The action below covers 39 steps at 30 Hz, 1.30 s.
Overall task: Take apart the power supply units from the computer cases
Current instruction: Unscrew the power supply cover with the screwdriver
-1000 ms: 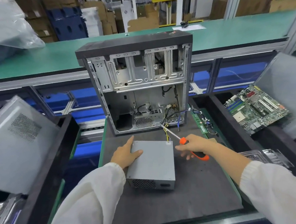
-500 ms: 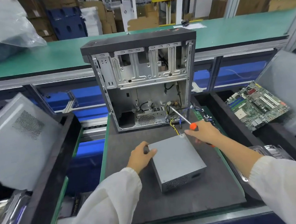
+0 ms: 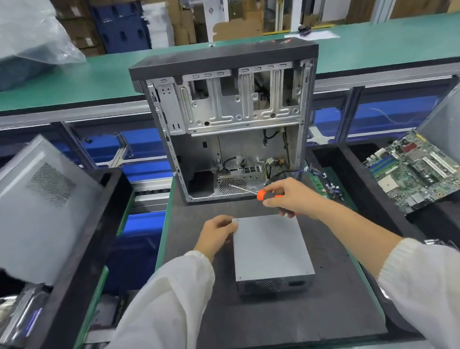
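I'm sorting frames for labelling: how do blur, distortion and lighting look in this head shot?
Head view: wide-angle lens bows the green bench edge; centre fairly sharp on computer case and power supply unit; side panel at left is soft and smeared; lighting even, with only faint shadows beside the unit.

no readable text anywhere; faint pale lettering on a dark item [image 3: 120, 312] low at left, too blurred to make out.
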### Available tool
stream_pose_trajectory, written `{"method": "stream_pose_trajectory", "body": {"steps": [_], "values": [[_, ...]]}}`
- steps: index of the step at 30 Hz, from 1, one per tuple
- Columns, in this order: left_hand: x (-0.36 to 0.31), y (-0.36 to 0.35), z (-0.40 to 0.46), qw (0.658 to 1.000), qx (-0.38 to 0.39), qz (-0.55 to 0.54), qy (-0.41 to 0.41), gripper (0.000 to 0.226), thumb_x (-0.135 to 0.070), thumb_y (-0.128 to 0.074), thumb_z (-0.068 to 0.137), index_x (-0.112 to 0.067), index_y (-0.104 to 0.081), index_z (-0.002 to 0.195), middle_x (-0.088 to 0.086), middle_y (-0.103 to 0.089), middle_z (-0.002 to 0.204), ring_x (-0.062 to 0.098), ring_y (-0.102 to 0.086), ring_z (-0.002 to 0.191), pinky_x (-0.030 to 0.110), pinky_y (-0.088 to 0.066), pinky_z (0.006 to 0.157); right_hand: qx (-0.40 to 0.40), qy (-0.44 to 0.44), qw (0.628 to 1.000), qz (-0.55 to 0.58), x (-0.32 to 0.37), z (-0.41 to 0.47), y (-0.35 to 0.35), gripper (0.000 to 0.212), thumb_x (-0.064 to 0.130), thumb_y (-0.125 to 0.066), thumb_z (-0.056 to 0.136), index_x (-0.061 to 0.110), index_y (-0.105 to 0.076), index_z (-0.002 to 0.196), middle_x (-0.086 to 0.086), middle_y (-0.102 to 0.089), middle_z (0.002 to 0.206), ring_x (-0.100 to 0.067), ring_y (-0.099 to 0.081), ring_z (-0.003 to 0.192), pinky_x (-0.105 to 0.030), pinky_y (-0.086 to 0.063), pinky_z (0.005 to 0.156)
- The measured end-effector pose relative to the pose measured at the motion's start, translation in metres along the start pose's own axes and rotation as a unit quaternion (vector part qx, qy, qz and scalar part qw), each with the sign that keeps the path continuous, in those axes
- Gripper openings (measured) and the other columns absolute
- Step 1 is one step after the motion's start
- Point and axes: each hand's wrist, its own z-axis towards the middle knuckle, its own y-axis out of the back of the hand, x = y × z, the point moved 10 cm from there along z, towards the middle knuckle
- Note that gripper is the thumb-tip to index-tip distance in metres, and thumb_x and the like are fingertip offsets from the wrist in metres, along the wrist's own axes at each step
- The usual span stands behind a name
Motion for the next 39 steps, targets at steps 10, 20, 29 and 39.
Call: {"method": "stream_pose_trajectory", "body": {"steps": [10, 20, 29, 39], "values": [[0.004, -0.001, -0.004, 0.997, 0.042, -0.038, -0.059, 0.018, -0.010, -0.058, 0.096, -0.006, -0.064, 0.112, 0.007, -0.067, 0.101, 0.009, -0.063, 0.085, 0.015, -0.049, 0.075, -0.121, 0.123, 0.975, 0.143, 0.049, 0.018, 0.020, 0.023, 0.020, -0.082, 0.074, 0.015, -0.066, 0.089, -0.011, -0.071, 0.070, -0.019, -0.070, 0.056, -0.026, -0.052, 0.047], [0.009, -0.004, 0.010, 0.983, 0.079, -0.157, -0.054, 0.034, 0.006, -0.059, 0.090, -0.016, -0.064, 0.115, 0.003, -0.073, 0.110, 0.014, -0.068, 0.101, 0.022, -0.053, 0.080, -0.244, 0.268, 0.931, 0.052, 0.097, -0.008, 0.038, 0.026, 0.033, -0.060, 0.090, 0.016, -0.041, 0.095, -0.006, -0.053, 0.070, -0.007, -0.050, 0.048, -0.023, -0.048, 0.047], [0.010, -0.004, 0.010, 0.985, 0.077, -0.142, -0.067, 0.028, 0.002, -0.059, 0.091, -0.013, -0.067, 0.113, 0.003, -0.073, 0.109, 0.015, -0.069, 0.098, 0.018, -0.053, 0.076, -0.216, 0.283, 0.934, -0.025, 0.106, -0.008, 0.018, 0.031, 0.037, -0.061, 0.091, 0.023, -0.037, 0.106, 0.013, -0.051, 0.081, -0.007, -0.058, 0.069, -0.008, -0.047, 0.052], [0.012, -0.005, 0.008, 0.987, 0.072, -0.132, -0.063, 0.026, -0.001, -0.058, 0.092, -0.018, -0.070, 0.108, 0.005, -0.073, 0.107, 0.017, -0.069, 0.098, 0.021, -0.053, 0.077, -0.220, 0.296, 0.929, -0.020, 0.110, -0.012, 0.017, 0.032, 0.036, -0.061, 0.090, 0.027, -0.035, 0.106, 0.014, -0.049, 0.083, -0.008, -0.058, 0.070, -0.002, -0.044, 0.050]]}}
